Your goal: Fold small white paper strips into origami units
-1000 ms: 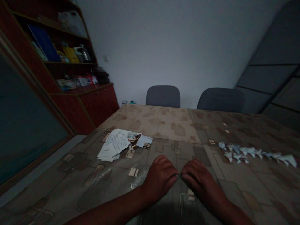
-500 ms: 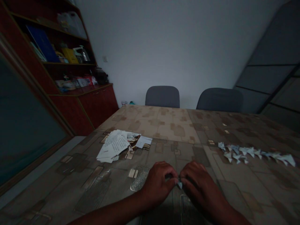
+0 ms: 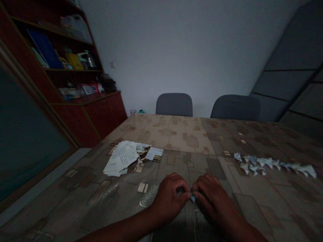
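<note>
Close together above the near part of the table, both hands pinch one small pale piece of folded paper. My left hand grips its left side between thumb and forefinger. From the right, my right hand holds it with bent fingers, which cover most of the piece. Only a small bluish-white tip shows below the fingertips. Off to the left lies a loose pile of printed paper sheets. On the right, several small folded paper pieces with pointed corners form an uneven row.
A patterned cloth covers the table. Two grey chairs, a left one and a right one, stand at the far side against the wall. A red-brown cabinet with filled shelves is at the left.
Both hands stay pinched on the small paper at nearly the same spot, with the fingertips slightly shifted. Less of the pale tip shows now. The view has moved a little.
</note>
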Available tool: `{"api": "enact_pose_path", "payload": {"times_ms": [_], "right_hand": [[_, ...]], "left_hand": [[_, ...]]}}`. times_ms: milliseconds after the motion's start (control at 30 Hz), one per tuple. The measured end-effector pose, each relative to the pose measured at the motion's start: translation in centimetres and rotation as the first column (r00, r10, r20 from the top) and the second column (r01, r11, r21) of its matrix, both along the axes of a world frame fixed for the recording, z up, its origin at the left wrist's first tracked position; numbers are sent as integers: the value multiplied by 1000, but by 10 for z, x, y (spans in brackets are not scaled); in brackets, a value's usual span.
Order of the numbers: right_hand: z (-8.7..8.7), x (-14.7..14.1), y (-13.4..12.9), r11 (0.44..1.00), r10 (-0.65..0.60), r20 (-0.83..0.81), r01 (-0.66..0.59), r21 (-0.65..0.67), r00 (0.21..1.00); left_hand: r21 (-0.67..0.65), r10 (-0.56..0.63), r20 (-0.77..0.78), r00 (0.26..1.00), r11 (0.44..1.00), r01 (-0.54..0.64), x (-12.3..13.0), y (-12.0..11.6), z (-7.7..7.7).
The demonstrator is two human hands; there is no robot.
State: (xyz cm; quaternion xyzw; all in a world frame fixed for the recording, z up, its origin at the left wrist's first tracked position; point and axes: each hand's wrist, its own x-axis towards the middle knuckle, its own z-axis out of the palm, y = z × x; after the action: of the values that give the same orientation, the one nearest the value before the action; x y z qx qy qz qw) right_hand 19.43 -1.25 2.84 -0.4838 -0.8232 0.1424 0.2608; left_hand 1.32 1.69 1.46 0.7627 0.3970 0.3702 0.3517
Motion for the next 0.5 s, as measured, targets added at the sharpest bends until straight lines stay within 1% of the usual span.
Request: {"api": "enact_pose_path", "payload": {"times_ms": [67,200,300,400,500], "right_hand": [[-1,0,0,999,-20,-26,19,-30,999],[-1,1,1,992,-46,-168,25,-125,985],[0,2,1,984,-57,-250,12,-179,967],[2,0,1,984,-43,-246,-1,-179,968],[2,-3,0,987,-75,-231,40,-155,970]], "left_hand": [[-10,5,6,1000,1000,-5,1,1,1],[-5,-23,24,999,1000,23,0,2,2],[-9,-13,38,999,1000,14,-1,1,3],[-24,-10,51,999,1000,11,0,0,4],[-39,-11,55,998,999,13,2,1,5]]}}
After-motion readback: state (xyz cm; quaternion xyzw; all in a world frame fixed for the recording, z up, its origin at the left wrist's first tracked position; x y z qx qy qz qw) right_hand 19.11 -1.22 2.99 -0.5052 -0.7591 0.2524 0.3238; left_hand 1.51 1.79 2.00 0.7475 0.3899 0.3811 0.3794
